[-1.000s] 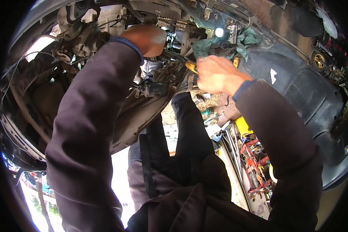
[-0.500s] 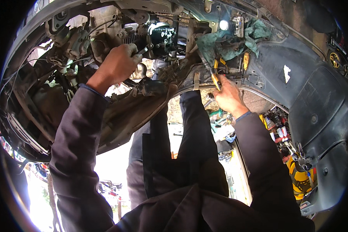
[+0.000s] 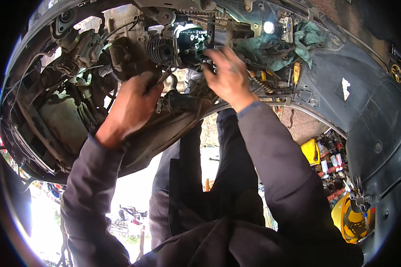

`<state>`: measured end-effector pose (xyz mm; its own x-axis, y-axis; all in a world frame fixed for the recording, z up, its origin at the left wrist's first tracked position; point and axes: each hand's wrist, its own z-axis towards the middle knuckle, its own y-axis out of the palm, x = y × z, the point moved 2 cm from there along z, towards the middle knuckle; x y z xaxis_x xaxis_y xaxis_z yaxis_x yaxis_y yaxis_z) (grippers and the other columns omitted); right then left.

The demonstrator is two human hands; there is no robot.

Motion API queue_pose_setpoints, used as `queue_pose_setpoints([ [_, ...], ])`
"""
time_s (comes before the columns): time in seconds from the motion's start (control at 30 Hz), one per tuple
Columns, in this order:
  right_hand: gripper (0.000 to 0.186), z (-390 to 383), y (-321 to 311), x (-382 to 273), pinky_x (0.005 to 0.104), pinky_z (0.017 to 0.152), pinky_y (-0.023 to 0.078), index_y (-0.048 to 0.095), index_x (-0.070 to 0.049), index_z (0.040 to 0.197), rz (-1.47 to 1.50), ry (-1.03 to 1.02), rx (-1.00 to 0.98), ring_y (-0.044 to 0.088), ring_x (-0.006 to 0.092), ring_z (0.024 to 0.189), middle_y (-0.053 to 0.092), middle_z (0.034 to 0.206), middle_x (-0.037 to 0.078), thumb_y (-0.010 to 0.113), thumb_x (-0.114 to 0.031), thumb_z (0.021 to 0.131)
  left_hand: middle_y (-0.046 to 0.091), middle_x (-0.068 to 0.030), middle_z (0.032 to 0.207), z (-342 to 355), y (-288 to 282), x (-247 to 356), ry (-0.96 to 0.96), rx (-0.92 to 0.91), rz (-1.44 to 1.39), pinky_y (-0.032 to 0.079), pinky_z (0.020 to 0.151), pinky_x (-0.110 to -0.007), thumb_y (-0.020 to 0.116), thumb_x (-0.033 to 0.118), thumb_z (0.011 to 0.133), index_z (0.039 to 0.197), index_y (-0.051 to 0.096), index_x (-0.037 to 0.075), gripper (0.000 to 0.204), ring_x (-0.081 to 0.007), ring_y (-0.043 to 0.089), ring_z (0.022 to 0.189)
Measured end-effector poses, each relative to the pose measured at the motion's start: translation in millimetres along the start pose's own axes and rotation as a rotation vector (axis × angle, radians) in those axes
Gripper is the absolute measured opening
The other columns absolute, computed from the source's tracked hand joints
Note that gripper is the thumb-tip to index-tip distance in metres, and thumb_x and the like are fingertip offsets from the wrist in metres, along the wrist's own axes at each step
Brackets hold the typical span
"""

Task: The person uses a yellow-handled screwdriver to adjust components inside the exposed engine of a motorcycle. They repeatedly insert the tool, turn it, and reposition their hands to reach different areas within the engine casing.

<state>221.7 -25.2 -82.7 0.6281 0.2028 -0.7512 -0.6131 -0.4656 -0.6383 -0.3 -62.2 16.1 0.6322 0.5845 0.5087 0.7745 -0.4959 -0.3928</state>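
Note:
I am looking at the exposed engine of a stripped two-wheeler. My left hand is closed in a fist around a thin metal piece that sticks out just below the finned cylinder. My right hand reaches in from the right. Its fingertips pinch a small dark fitting beside the round black engine part. Both forearms are in dark sleeves. What the fingers cover is hidden.
A green rag and a small lit lamp sit at the upper right. A dark body panel curves down the right side. Below it lie a yellow helmet, a yellow container and small bottles. Hoses and cables crowd the left.
My right hand has moved up and left, from the area under the green rag to the black engine part. My left hand has dropped slightly lower, below the finned cylinder.

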Motion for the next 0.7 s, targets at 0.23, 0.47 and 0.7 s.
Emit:
queue_pose_setpoints([
  [0.23, 0.027, 34.9, 37.0, -3.6, 0.0436, 0.082, 0.054, 0.066, -0.008, 0.102, -0.037, -0.095, -0.072, 0.063, 0.0343, 0.092, 0.061, 0.098, 0.014, 0.073, -0.011, 0.077, 0.053, -0.0056, 0.071, -24.7, 4.5, -14.3, -0.075, 0.013, -0.194, 0.039, 0.061, -0.032, 0.056, 0.018, 0.095, 0.094, 0.058, -0.006, 0.024, -0.0135, 0.044, 0.067],
  [0.47, 0.026, 34.5, 38.9, -0.7, 0.0453, 0.084, 0.054, 0.063, -0.007, 0.101, -0.058, -0.072, -0.128, 0.063, 0.0361, 0.098, 0.061, 0.105, 0.016, 0.074, -0.013, 0.077, 0.05, -0.0012, 0.07, -22.7, 3.8, -20.3, -0.095, 0.018, -0.219, 0.035, 0.058, -0.029, 0.058, 0.02, 0.096, 0.092, 0.058, -0.005, 0.025, -0.0097, 0.041, 0.066],
  [0.7, 0.026, 35.3, 41.8, -0.9, 0.048, 0.079, 0.052, 0.062, -0.008, 0.099, -0.032, -0.112, -0.063, 0.061, 0.0386, 0.092, 0.058, 0.098, 0.015, 0.074, -0.013, 0.076, 0.06, -0.0164, 0.073, -22.4, -1.4, -11.3, -0.093, 0.028, -0.192, 0.045, 0.066, -0.039, 0.056, 0.024, 0.093, 0.092, 0.058, -0.003, 0.027, -0.0287, 0.057, 0.068],
])
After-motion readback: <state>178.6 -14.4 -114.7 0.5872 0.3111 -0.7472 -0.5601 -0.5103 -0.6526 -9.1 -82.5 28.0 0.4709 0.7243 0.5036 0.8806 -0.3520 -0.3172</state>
